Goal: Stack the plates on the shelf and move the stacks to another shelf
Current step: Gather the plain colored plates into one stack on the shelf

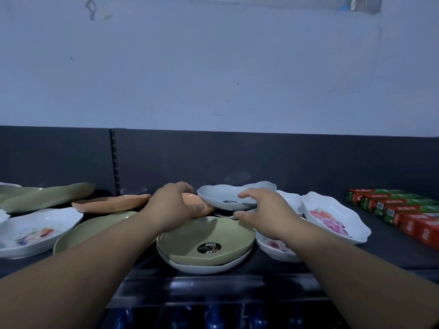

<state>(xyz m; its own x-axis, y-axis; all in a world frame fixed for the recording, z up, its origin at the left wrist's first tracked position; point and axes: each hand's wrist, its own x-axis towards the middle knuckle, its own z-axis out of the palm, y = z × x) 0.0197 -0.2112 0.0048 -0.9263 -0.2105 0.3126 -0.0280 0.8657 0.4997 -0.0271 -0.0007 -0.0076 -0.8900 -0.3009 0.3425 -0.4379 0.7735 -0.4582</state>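
At centre frame on the shelf [392, 248], the right hand [263, 210] is pinching a tilted white scalloped plate [225, 195] by its rim and the left hand [173, 205] is gripping an orange plate [191, 198], so either plate is risking slipping onto the green plate [204, 233] below

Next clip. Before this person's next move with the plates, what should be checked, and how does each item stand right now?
1. Right hand pinches the white plate by its rim: ok.
2. White plate is clear of the plates below it: cannot tell.
3. Left hand has a firm hold on the orange plate: cannot tell; its fingers are blurred.
4. Green plate sits nested in the ribbed plate, with its top free: ok.
5. All plates on the shelf are stacked: not ok; several lie loose.
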